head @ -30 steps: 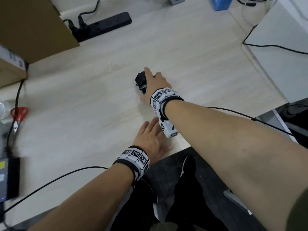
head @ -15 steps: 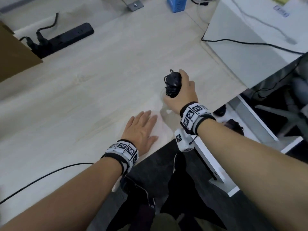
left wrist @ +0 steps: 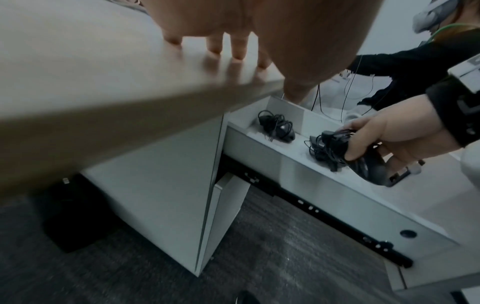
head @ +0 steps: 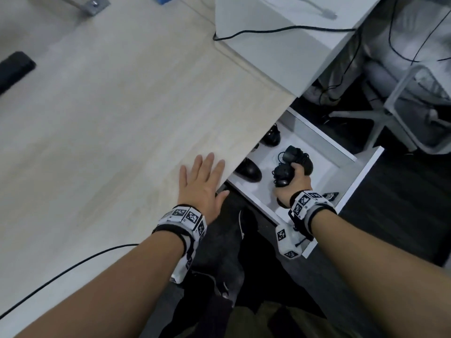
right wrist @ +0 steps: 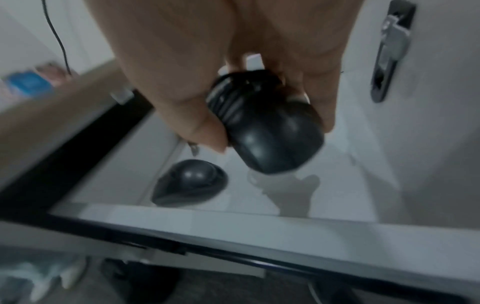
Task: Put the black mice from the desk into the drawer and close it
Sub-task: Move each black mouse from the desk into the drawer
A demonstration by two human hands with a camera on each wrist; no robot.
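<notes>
Pale wood desk point(head: 117, 123) w/ white drawer point(head: 361, 172) pulled open beneath. Right hand point(head: 296, 184) grips 1 cord-wrapped black mouse point(head: 281, 175) above drawer floor; 3 other mice point(head: 247, 169) lie inside. Left hand point(head: 202, 186) flat on desk edge, fingers spread.

Desk point(head: 117, 123): pale matt wood grain. Drawer point(head: 361, 172): smooth white laminate; inside it, mice point(head: 246, 170) of glossy black plastic.
</notes>
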